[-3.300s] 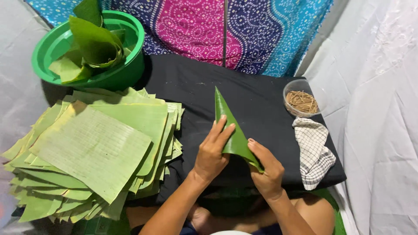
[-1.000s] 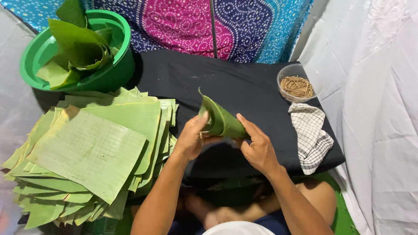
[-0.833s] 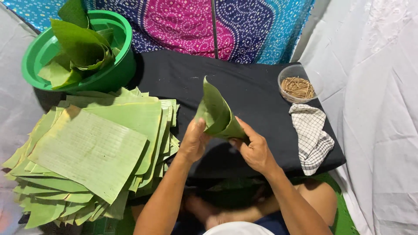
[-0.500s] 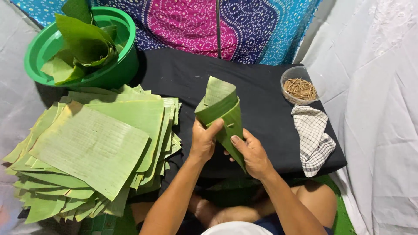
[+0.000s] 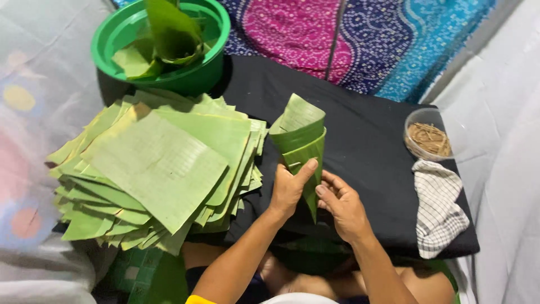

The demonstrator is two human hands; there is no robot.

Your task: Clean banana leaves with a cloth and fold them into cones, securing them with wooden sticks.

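A checked cloth (image 5: 440,208) lies beside a clear bowl (image 5: 428,135) — thin brown sticks, perhaps — on black cloth (image 5: 365,141).

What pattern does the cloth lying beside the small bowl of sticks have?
The cloth is white with a dark checked grid, seen in the head view.

One cam only, worn on the person's head, looking steeply down and a bit fwd over the forearms onto the black cloth-covered table (image 5: 365,135), close enough that the near edge runs under the wrists. It faces the far edge, where a patterned fabric backdrop (image 5: 360,39) fills the top of the view; the left edge is covered by a stack of cut banana leaves (image 5: 157,169), and the right edge sits by white sheeting (image 5: 506,169). No 2nd view, so no shared area.
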